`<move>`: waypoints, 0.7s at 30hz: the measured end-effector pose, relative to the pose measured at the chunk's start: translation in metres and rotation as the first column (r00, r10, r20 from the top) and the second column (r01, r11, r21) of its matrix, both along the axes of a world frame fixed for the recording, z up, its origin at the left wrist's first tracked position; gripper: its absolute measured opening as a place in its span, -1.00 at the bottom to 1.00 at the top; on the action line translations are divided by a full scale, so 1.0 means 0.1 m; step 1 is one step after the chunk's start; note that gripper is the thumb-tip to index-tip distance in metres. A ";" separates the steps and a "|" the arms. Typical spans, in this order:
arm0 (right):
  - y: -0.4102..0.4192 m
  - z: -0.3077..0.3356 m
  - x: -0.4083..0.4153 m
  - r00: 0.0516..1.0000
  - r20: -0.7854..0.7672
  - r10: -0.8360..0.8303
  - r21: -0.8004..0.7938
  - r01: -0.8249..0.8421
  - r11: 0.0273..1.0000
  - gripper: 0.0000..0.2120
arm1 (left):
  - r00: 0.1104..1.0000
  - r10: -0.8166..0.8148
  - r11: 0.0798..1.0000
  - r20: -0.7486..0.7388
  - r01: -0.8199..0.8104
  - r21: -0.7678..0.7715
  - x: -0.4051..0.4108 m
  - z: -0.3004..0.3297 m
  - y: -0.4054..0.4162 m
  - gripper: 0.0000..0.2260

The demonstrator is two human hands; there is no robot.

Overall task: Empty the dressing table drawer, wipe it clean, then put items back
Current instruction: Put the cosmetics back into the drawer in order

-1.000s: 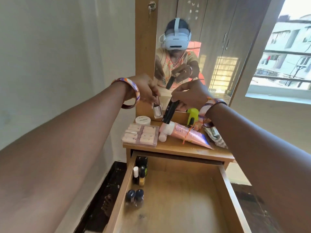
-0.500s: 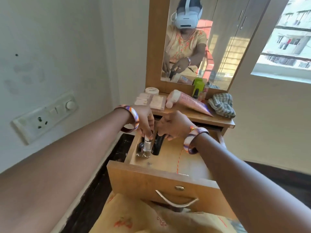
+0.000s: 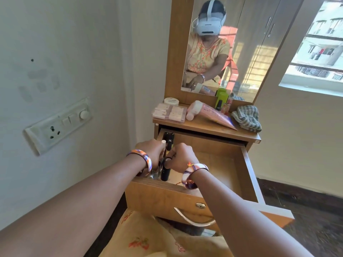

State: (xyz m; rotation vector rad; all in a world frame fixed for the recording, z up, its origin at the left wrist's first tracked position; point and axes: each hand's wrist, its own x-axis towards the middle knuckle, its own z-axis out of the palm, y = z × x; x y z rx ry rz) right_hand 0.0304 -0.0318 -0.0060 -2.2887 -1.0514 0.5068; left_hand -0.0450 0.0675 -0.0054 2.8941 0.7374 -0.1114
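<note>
The wooden drawer (image 3: 239,175) of the dressing table is pulled out. Both hands are down in its front left corner. My left hand (image 3: 151,150) holds a small clear bottle (image 3: 156,172) that stands near the drawer's front wall. My right hand (image 3: 182,157) grips a black tube (image 3: 165,173) upright beside it. Several small dark bottles (image 3: 168,139) stand along the drawer's left wall behind my hands. The bottle's top is hidden by my fingers.
On the table top (image 3: 204,127) lie a clear nail-tip box (image 3: 169,113), a white jar (image 3: 171,101), a pink tube (image 3: 209,113), a green bottle (image 3: 221,99) and a striped cloth (image 3: 246,117). A mirror (image 3: 222,47) stands behind. A switch panel (image 3: 59,125) is on the left wall.
Both hands came down from the table top into the drawer, carrying the clear bottle and the black tube to its front left corner.
</note>
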 end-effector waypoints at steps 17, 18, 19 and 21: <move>0.11 -0.08 -0.07 0.982 -0.153 0.107 -0.109 -0.125 0.986 -0.75 | 0.999 -0.027 0.993 -0.023 0.024 -0.112 0.08 0.18 0.08 -0.84; 0.13 -0.09 -0.09 0.982 -0.152 0.114 -0.107 -0.131 0.986 -0.70 | 1.000 -0.024 0.994 -0.008 0.023 -0.111 0.09 0.23 0.10 -0.84; 0.15 -0.11 -0.11 0.981 -0.155 0.119 -0.109 -0.137 0.985 -0.63 | 1.000 -0.019 0.994 0.014 0.021 -0.108 0.11 0.28 0.11 -0.85; 0.19 -0.16 -0.13 0.978 -0.169 0.123 -0.113 -0.143 0.983 -0.55 | 0.998 -0.013 0.995 0.063 0.019 -0.102 0.15 0.33 0.13 -0.86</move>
